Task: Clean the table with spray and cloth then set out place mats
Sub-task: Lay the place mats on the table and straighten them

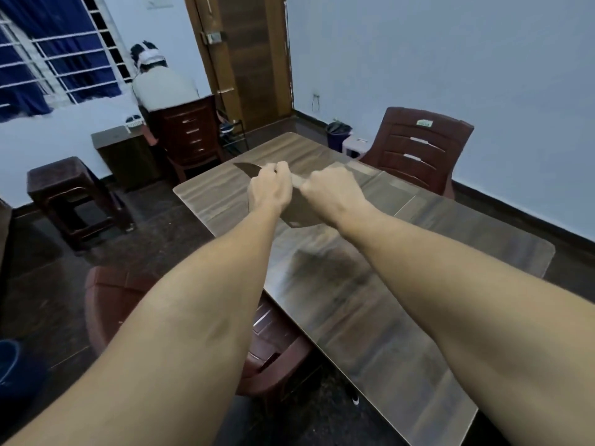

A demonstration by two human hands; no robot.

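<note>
A dark brown place mat [301,209] hangs in the air above the far half of the wooden table [370,300]. My left hand [270,188] grips its upper edge, and one corner of the mat sticks out to the left of that hand. My right hand [331,191] grips the same edge just to the right, close to my left hand. Most of the mat is hidden behind my two hands. No spray bottle or cloth is in view.
A brown plastic chair [418,149] stands at the table's far right, another chair [128,304] is tucked at its left side. A dark stool [74,194], a person seated at a small desk [161,88] and a door [244,59] lie beyond.
</note>
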